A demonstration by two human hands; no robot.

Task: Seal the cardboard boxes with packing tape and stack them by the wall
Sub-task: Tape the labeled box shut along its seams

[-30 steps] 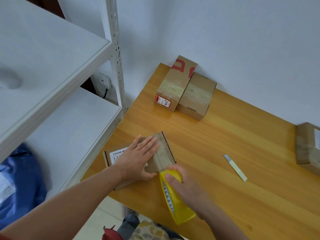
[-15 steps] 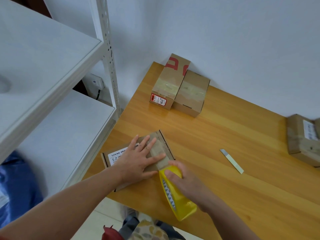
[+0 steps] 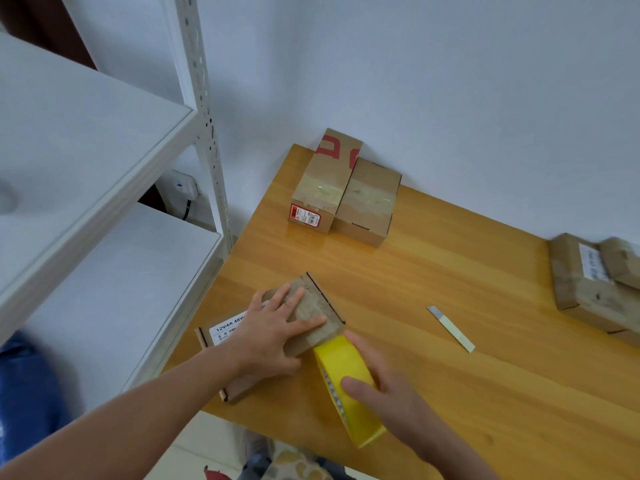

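A flat cardboard box (image 3: 313,308) with a white label lies at the near left corner of the wooden table (image 3: 450,341). My left hand (image 3: 277,327) presses flat on its top, fingers spread and straight. My right hand (image 3: 384,386) grips a yellow roll of packing tape (image 3: 341,362), which stands on edge against the box's near right corner. Two taped boxes stand side by side against the wall: one with red print (image 3: 322,181), one plain (image 3: 370,199).
A small blade with a pale handle (image 3: 450,327) lies on the table right of the box. More cardboard boxes (image 3: 588,285) sit at the right edge. A white metal shelving unit (image 3: 104,188) stands close to the table's left side.
The camera has shifted, so everything sits slightly lower left in view. My right hand has slid down the tape roll. My left hand stays pressed on the box.
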